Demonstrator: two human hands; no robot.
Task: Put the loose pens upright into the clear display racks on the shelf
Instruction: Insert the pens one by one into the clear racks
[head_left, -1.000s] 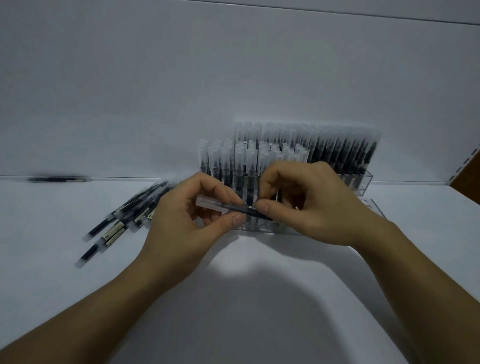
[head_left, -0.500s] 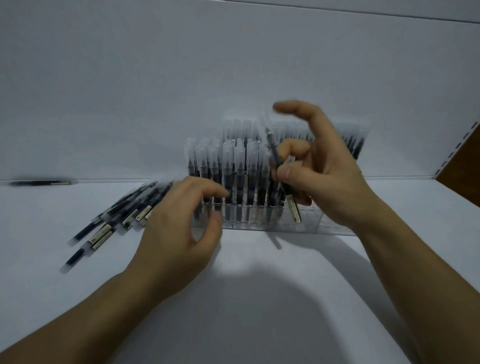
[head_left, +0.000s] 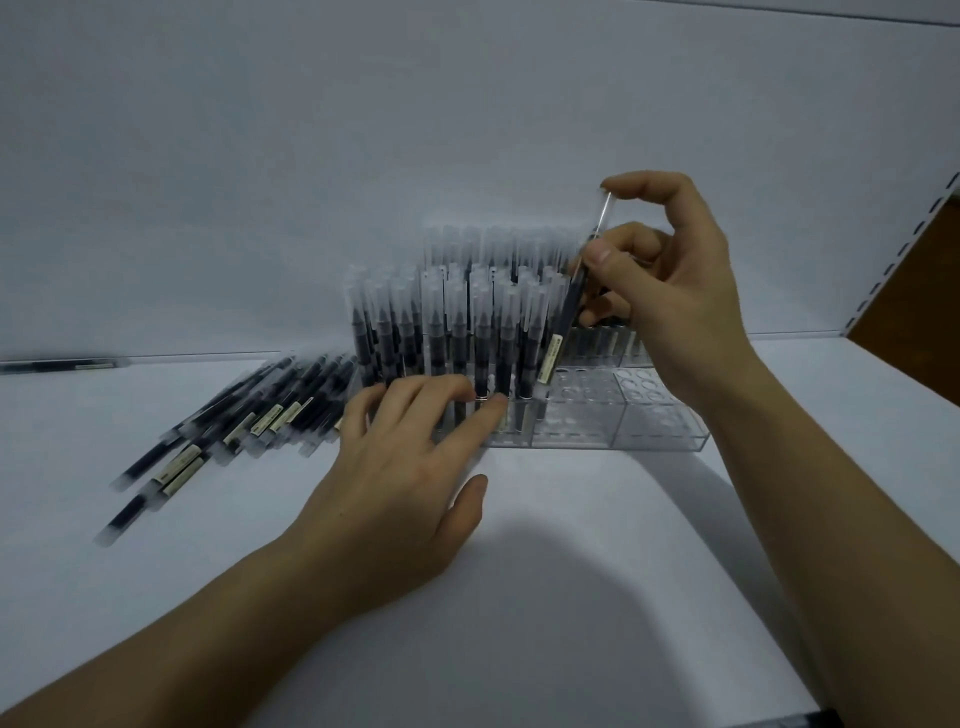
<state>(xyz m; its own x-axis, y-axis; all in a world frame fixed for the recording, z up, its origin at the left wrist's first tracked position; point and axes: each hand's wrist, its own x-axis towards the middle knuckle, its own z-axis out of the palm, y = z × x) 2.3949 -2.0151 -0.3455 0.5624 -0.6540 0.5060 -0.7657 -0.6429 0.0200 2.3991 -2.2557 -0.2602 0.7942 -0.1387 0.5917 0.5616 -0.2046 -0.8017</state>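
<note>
Right hand (head_left: 670, 312) has lowered the pen (head_left: 564, 322) to the front rack (head_left: 623, 426). It pinches the barrel, index fingertip on the cap. The pen is tilted, its lower end just beside the filled rows. Left hand (head_left: 405, 467), fingers straight, now touches the rack front. Loose pens (head_left: 249, 421) lie on the shelf (head_left: 571, 571), left.

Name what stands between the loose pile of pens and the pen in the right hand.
Rows of capped pens standing upright in the clear rack, with the left hand reaching in front of them; the head view shows it.
</note>
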